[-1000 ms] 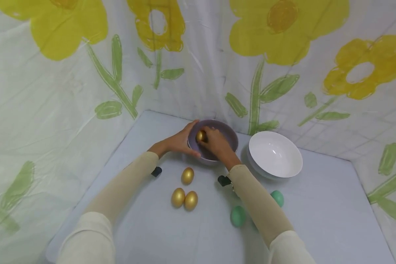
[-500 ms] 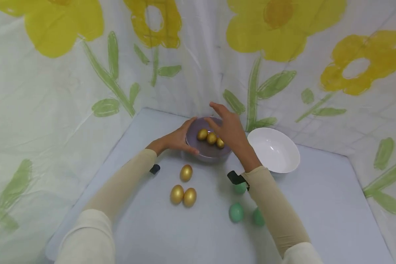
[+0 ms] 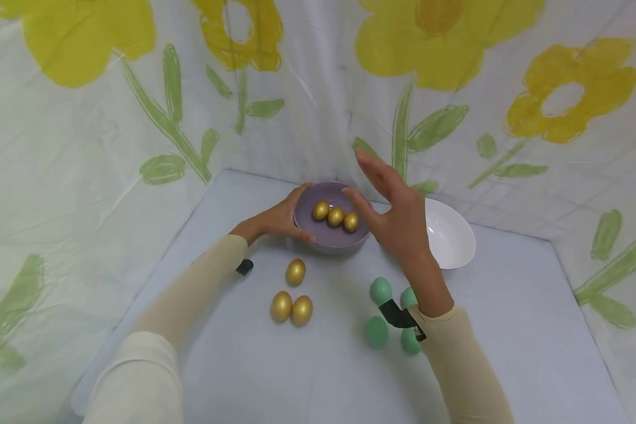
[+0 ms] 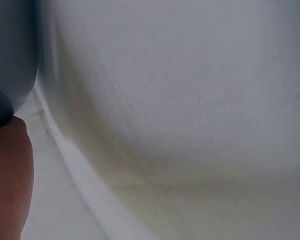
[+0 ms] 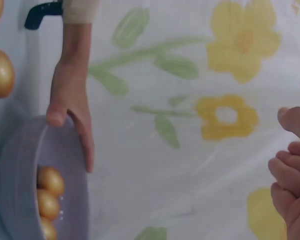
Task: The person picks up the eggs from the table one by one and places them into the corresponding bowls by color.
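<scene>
A purple bowl (image 3: 325, 237) stands near the back of the table with three golden eggs (image 3: 335, 216) lying in a row inside it. My left hand (image 3: 279, 220) holds the bowl's left side, its thumb along the near rim and its fingers reaching round the back. In the right wrist view that hand (image 5: 70, 100) grips the rim from the side. My right hand (image 3: 400, 218) is raised right of the bowl, fingers and thumb spread apart, holding nothing. Three more golden eggs (image 3: 295, 272) lie on the table in front of the bowl.
A white bowl (image 3: 453, 235) stands at the back right, partly hidden by my right hand. Several green eggs (image 3: 377, 333) lie beneath my right forearm on the pale table (image 3: 318, 377). A flower-printed curtain (image 3: 318, 118) hangs behind the table and along its sides.
My right hand let go of a golden egg in the purple bowl, then rose out and moved right. The left hand kept its hold on the bowl.
</scene>
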The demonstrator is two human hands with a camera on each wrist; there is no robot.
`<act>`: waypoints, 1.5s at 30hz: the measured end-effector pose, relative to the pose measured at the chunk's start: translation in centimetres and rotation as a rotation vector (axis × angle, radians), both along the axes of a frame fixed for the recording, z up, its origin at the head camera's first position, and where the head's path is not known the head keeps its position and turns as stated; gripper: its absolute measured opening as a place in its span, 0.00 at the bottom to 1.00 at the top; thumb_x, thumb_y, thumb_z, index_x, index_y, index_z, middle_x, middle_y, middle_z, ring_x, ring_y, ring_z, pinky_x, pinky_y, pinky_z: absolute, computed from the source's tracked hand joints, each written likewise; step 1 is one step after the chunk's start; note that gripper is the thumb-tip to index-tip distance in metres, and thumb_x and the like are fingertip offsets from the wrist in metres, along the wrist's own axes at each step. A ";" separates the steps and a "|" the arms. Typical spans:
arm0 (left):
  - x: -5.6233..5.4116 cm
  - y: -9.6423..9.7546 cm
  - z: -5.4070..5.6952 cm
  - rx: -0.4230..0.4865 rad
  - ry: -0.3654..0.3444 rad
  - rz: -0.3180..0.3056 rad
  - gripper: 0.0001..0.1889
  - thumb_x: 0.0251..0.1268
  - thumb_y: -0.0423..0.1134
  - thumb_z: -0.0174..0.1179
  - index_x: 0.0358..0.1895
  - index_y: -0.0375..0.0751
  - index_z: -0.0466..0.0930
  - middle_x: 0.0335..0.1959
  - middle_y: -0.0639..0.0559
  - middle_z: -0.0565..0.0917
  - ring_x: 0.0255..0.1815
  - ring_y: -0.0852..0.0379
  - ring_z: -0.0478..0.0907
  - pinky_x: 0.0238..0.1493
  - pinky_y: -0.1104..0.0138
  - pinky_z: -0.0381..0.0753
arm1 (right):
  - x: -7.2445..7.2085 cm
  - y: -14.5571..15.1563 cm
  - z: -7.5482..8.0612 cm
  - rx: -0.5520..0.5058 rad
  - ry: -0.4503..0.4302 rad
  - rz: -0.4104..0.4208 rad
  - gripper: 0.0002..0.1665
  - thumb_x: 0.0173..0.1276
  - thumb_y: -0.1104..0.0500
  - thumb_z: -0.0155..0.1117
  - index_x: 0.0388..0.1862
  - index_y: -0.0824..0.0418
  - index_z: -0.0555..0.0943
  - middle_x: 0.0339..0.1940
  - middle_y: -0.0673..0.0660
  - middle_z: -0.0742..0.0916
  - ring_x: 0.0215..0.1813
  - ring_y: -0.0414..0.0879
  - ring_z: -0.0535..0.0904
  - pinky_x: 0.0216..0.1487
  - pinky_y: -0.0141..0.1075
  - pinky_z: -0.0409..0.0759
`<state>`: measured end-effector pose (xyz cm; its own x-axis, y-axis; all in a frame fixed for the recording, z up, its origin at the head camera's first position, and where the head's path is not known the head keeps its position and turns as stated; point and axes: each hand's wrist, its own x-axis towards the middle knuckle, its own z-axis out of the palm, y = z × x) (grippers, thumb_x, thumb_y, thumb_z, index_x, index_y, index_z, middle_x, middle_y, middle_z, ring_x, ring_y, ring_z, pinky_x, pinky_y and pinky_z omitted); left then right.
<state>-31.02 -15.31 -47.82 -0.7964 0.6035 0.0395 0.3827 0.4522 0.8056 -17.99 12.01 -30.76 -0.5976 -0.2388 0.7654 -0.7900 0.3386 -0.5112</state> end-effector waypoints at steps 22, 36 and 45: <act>-0.6 0.1 0.4 -0.015 0.031 0.016 0.81 0.41 0.64 0.86 0.88 0.48 0.30 0.88 0.46 0.42 0.87 0.46 0.45 0.83 0.46 0.51 | 9.2 -2.3 -13.0 0.163 -0.434 0.077 0.43 0.68 0.52 0.79 0.79 0.53 0.73 0.75 0.49 0.80 0.74 0.47 0.77 0.70 0.42 0.77; -0.1 0.1 0.0 -0.019 0.004 0.012 0.78 0.44 0.60 0.85 0.88 0.54 0.29 0.88 0.48 0.41 0.87 0.47 0.43 0.83 0.46 0.50 | 11.6 -3.2 -18.1 0.363 -0.666 0.023 0.42 0.66 0.47 0.81 0.76 0.55 0.76 0.69 0.48 0.85 0.73 0.46 0.78 0.72 0.45 0.76; 0.1 0.1 0.1 -0.028 0.002 0.013 0.79 0.43 0.64 0.85 0.88 0.55 0.29 0.88 0.48 0.40 0.87 0.46 0.43 0.83 0.45 0.51 | 11.9 -3.5 -18.8 0.369 -0.607 -0.026 0.35 0.67 0.49 0.80 0.71 0.52 0.79 0.64 0.47 0.88 0.67 0.44 0.83 0.67 0.43 0.80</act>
<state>-30.90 -15.17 -47.70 -0.8042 0.5938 0.0247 0.3785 0.4796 0.7917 -6.12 8.53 -49.59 -0.9019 -0.3982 0.1675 -0.3915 0.5893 -0.7068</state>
